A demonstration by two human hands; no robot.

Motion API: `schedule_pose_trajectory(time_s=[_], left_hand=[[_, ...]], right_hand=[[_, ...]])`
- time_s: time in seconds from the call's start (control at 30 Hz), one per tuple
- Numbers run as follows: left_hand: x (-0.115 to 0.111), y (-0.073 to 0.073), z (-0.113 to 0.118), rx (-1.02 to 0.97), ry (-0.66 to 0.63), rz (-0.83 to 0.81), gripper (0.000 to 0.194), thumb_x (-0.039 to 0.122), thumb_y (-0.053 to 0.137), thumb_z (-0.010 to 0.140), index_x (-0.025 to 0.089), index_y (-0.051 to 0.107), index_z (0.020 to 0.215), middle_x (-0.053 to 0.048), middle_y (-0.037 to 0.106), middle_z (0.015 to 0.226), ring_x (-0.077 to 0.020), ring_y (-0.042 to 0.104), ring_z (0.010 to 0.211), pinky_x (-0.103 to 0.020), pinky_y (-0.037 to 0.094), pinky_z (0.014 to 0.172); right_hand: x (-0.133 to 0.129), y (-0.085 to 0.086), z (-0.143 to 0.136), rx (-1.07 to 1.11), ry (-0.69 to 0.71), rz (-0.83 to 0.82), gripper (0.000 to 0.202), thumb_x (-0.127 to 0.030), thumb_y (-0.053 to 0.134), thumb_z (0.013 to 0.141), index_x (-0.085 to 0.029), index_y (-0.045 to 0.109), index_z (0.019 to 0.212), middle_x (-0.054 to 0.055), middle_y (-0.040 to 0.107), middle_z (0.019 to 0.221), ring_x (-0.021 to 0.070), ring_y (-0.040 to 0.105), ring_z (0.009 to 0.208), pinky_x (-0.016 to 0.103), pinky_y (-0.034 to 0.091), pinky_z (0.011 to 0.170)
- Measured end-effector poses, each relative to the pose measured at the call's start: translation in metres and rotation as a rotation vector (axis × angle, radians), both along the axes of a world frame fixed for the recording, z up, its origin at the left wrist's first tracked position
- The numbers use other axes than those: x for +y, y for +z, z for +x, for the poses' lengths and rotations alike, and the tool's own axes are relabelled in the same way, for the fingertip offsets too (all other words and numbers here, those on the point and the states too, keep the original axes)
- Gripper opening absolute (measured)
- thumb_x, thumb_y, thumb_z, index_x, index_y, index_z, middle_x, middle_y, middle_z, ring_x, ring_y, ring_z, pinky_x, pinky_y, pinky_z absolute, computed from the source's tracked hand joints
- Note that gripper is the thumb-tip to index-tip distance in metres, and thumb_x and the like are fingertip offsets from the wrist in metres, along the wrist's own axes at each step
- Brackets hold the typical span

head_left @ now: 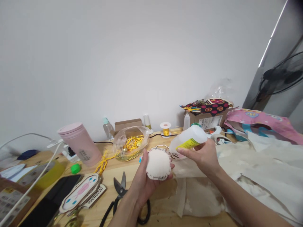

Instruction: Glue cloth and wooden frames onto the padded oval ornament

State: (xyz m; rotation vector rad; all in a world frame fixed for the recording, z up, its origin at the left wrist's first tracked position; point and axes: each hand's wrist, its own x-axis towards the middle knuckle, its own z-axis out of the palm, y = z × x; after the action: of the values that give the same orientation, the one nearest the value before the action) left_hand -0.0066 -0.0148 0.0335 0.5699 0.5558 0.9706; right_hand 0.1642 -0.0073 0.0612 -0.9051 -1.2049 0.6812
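Left hand half-curled, holding one pad by its rim above the table; right hand closed round one bottle, tilted just beside the pad. Best, I judge, to hold the pad level and squeeze gently. Further out: one pair of scissors, one tumbler, one green cap; the stacked tags overlap too much to count.

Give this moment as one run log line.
left hand: holds rounded cream-white pad, patterned edge | right hand: holds tilted translucent plastic bottle, yellow label | wooden table: open black-handled metal scissors
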Motion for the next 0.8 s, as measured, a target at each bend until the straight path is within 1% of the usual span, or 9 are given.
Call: schedule_pose_trajectory(time_s=[0.13,0.23,0.37,0.5,0.57,0.67,0.73,0.8], left_hand=[[0.0022,0.001,-0.0015,0.0,0.052,-0.008,0.05,0.053,0.038,0.079,0.012,0.057,0.101,-0.014,0.067,0.091,-0.0254,0.063,0.079,-0.035,0.049,0.063],[0.0021,0.001,-0.0022,-0.016,0.048,0.011,0.048,0.051,0.038,0.08,0.013,0.057,0.101,-0.014,0.067,0.092,-0.0254,0.063,0.082,-0.035,0.049,0.063],[0.0003,0.0003,-0.003,-0.011,0.041,-0.004,0.048,0.051,0.039,0.079,0.013,0.056,0.103,-0.013,0.067,0.09,-0.0248,0.063,0.08,-0.036,0.05,0.064],[0.002,0.0017,-0.0036,-0.024,0.07,0.001,0.048,0.05,0.041,0.079,0.012,0.055,0.104,-0.012,0.067,0.088,-0.0228,0.062,0.078,-0.036,0.05,0.064],[0.0032,0.0025,-0.0033,-0.031,0.085,0.006,0.047,0.049,0.041,0.079,0.012,0.055,0.105,-0.012,0.067,0.088,-0.0226,0.061,0.079,-0.035,0.05,0.064],[0.0032,0.0019,-0.0024,-0.027,0.058,-0.002,0.05,0.051,0.04,0.079,0.011,0.055,0.105,-0.013,0.066,0.088,-0.0223,0.061,0.078,-0.035,0.049,0.063],[0.0022,0.0004,-0.0023,-0.021,0.031,-0.007,0.051,0.052,0.04,0.079,0.011,0.055,0.105,-0.013,0.066,0.087,-0.0219,0.061,0.076,-0.035,0.049,0.064],[0.0013,-0.001,-0.0028,-0.033,0.031,-0.008,0.05,0.052,0.04,0.079,0.012,0.056,0.105,-0.012,0.066,0.088,-0.0219,0.061,0.078,-0.035,0.049,0.066]], right_hand=[[-0.0006,0.001,0.0011,-0.059,0.028,0.017,0.026,-0.024,0.078,0.044,-0.016,0.06,0.061,0.003,0.066,0.06,0.0193,0.061,0.054,0.029,0.052,0.05],[-0.0006,0.0014,0.0011,-0.056,0.041,0.012,0.025,-0.025,0.077,0.046,-0.015,0.06,0.062,0.003,0.066,0.06,0.0194,0.061,0.054,0.029,0.052,0.051],[0.0005,0.0,0.0013,-0.018,0.028,0.006,0.027,-0.025,0.078,0.045,-0.015,0.06,0.063,0.004,0.067,0.062,0.0206,0.062,0.057,0.031,0.052,0.053],[0.001,-0.0025,0.002,-0.074,0.064,0.013,0.026,-0.025,0.078,0.046,-0.016,0.061,0.064,0.003,0.066,0.061,0.0197,0.061,0.055,0.03,0.052,0.052],[0.001,-0.0031,0.002,-0.081,0.059,0.023,0.026,-0.025,0.077,0.046,-0.016,0.06,0.064,0.003,0.066,0.061,0.0198,0.061,0.056,0.03,0.052,0.052],[0.0015,-0.0033,0.002,-0.049,0.021,0.027,0.026,-0.025,0.077,0.046,-0.016,0.061,0.065,0.004,0.067,0.063,0.0207,0.062,0.058,0.03,0.052,0.054],[0.0022,-0.0036,0.0022,-0.039,0.02,0.028,0.027,-0.024,0.077,0.046,-0.015,0.061,0.066,0.004,0.067,0.064,0.0206,0.062,0.059,0.03,0.052,0.055],[0.0024,-0.0042,0.0021,-0.04,0.036,0.031,0.027,-0.024,0.077,0.047,-0.015,0.061,0.066,0.004,0.067,0.063,0.02,0.062,0.058,0.029,0.052,0.054]])
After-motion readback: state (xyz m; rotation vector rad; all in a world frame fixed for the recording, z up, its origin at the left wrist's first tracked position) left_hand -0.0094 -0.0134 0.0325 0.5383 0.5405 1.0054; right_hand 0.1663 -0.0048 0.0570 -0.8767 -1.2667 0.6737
